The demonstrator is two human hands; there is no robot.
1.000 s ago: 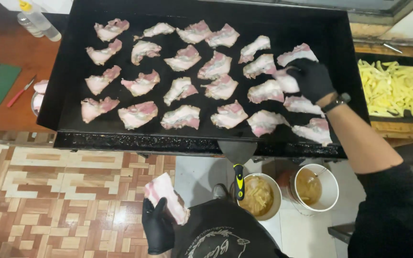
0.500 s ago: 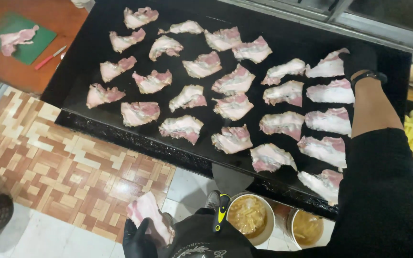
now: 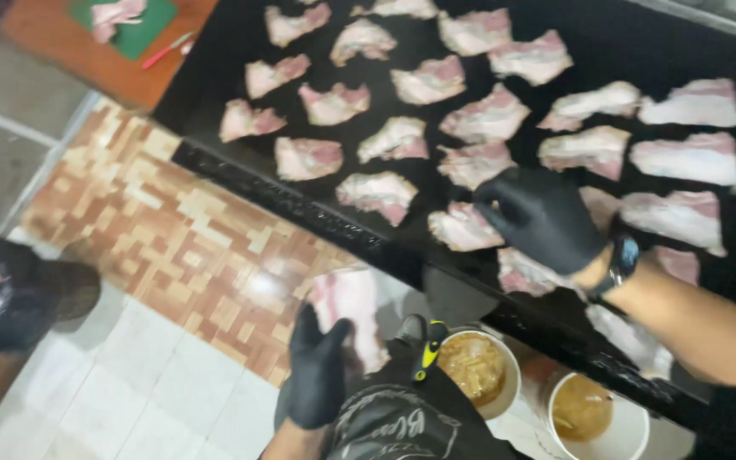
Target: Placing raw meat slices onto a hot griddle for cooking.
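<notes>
Head view, blurred by motion. Left hand [image 3: 317, 375], black-gloved, low in frame above the tiled floor [image 3: 172, 255]; its grip is closed around the lower end of a stack of raw bacon slices [image 3: 351, 315], fingers wrapped behind, thumb in front, stack standing roughly upright and clear of the griddle. Right hand [image 3: 543, 217], also black-gloved, with a dark wristwatch [image 3: 623, 255] at the wrist, is over the near part of the black flat griddle [image 3: 300, 204]; fingers loosely curled and pointing left, fingertips at or just above a bacon piece [image 3: 462, 228] near the front edge; cannot tell whether it is pinched or only touched. Griddle surface carries many separate bacon pieces in rough rows, none overlapping where visible. A scraper with a yellow-and-black handle [image 3: 429, 345] sits at the griddle's front edge, just right of the stack. Below the edge: two white buckets, one [image 3: 479, 366] holding fries in liquid, the other [image 3: 589, 413] holding yellowish liquid. Upper left, well apart: a green cutting board [image 3: 151, 21] with a meat piece and a red-handled knife [image 3: 166, 51] on a wooden table [image 3: 61, 43].
</notes>
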